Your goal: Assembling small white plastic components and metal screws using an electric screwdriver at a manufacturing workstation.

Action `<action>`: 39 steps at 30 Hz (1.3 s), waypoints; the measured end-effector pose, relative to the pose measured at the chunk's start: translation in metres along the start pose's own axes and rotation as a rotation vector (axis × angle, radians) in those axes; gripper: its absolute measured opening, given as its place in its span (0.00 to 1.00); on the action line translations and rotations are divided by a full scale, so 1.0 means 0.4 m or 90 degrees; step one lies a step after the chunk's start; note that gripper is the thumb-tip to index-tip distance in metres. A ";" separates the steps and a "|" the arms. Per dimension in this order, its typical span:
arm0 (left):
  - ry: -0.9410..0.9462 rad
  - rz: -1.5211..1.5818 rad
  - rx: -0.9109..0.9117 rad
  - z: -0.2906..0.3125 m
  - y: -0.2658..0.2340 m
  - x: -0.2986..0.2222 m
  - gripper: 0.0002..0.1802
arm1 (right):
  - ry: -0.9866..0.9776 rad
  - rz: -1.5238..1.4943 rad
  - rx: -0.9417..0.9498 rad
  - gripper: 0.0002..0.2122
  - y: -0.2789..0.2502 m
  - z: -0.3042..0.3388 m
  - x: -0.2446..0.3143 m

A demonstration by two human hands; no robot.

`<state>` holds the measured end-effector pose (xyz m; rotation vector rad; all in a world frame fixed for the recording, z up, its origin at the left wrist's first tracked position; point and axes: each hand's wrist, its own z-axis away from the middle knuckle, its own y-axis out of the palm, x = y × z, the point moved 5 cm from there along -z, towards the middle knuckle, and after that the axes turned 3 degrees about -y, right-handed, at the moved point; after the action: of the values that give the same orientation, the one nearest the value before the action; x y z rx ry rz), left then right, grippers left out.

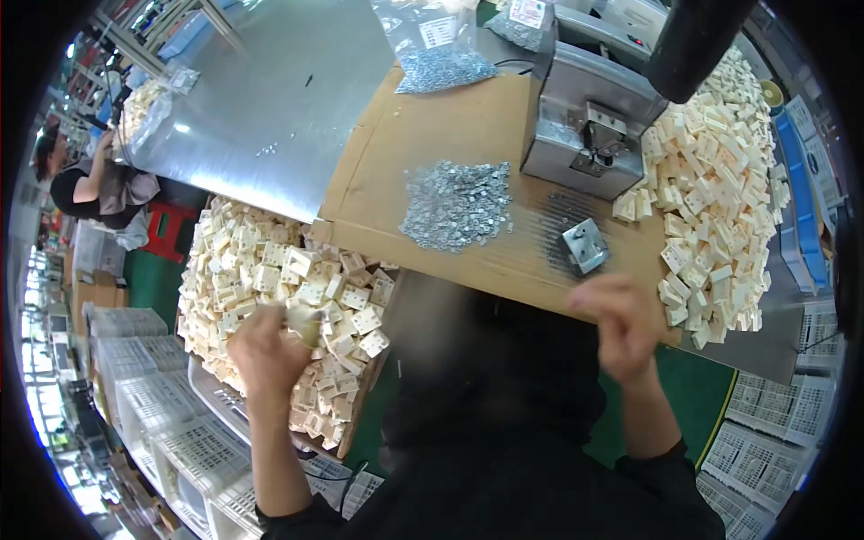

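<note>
My left hand (268, 351) is over a large heap of cream plastic parts with holes (270, 261), which fills a bin at the left. Motion smears its fingers, and a blurred yellowish thing (308, 328) shows at their tips. My right hand (621, 324) is curled just off the front edge of the cardboard-covered table, its fingers bent in; whatever they may hold is hidden. Closest to it on the cardboard (450, 117) lies a small metal block with holes (585, 246). Left of that block spreads a pile of small silvery metal pieces (456, 205).
A grey metal machine (589, 117) stands at the back right of the cardboard. Beside it, more cream parts (711, 198) are heaped. Bags of small metal pieces (441, 63) lie behind. A person (90, 189) works at the far left, near a red stool (168, 229). White crates (180, 409) line the left.
</note>
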<state>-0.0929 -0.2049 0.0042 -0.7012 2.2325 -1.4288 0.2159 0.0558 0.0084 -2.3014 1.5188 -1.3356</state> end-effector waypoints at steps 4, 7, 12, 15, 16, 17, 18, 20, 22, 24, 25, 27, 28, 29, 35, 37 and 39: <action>-0.212 -0.224 0.087 0.079 -0.021 0.127 0.18 | 0.018 -0.230 0.219 0.21 0.223 0.021 0.040; -0.257 -0.189 0.060 0.132 -0.042 0.135 0.23 | -0.024 -0.343 0.342 0.26 0.383 0.044 0.048; -0.252 -0.028 0.002 0.238 -0.031 0.092 0.30 | -0.066 -0.183 0.307 0.33 0.562 -0.003 0.078; -0.249 -0.035 -0.012 0.274 -0.025 0.083 0.33 | -0.069 -0.111 0.345 0.37 0.661 -0.009 0.089; -0.233 -0.058 -0.044 0.283 -0.025 0.088 0.35 | -0.069 -0.050 0.368 0.39 0.699 -0.009 0.085; -0.266 -0.063 -0.034 0.303 -0.012 0.116 0.38 | -0.071 -0.020 0.381 0.40 0.723 -0.019 0.084; -0.270 -0.063 -0.034 0.316 -0.003 0.131 0.38 | -0.072 0.010 0.394 0.42 0.746 -0.026 0.084; -0.257 -0.077 -0.067 0.327 -0.002 0.158 0.41 | -0.044 0.042 0.391 0.42 0.782 -0.046 0.076; -0.279 -0.052 -0.041 0.344 0.021 0.183 0.44 | -0.035 0.068 0.324 0.42 0.807 -0.055 0.050; -0.309 -0.039 -0.052 0.367 0.042 0.201 0.45 | -0.031 0.080 0.258 0.41 0.815 -0.070 0.049; -0.328 -0.022 -0.041 0.377 0.050 0.214 0.46 | -0.041 0.077 0.226 0.40 0.807 -0.077 0.053; -0.346 0.022 -0.038 0.388 0.057 0.221 0.46 | -0.049 0.097 0.191 0.37 0.786 -0.110 0.072; -0.366 0.063 -0.040 0.395 0.059 0.227 0.46 | -0.046 0.099 0.194 0.37 0.788 -0.117 0.077; -0.370 0.067 -0.038 0.401 0.062 0.230 0.46 | -0.025 0.087 0.183 0.36 0.788 -0.120 0.078; -0.369 0.172 -0.072 0.420 0.072 0.241 0.45 | -0.025 0.096 0.166 0.34 0.801 -0.136 0.088; -0.368 0.181 -0.078 0.424 0.072 0.238 0.43 | -0.026 0.107 0.161 0.33 0.804 -0.137 0.090; -0.374 0.200 -0.093 0.426 0.071 0.235 0.42 | -0.033 0.077 0.160 0.33 0.813 -0.147 0.079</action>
<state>-0.0756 -0.3735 -0.0954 -0.6699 1.8815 -0.7841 -0.0516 -0.1115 -0.0950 -2.0436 1.3619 -1.3382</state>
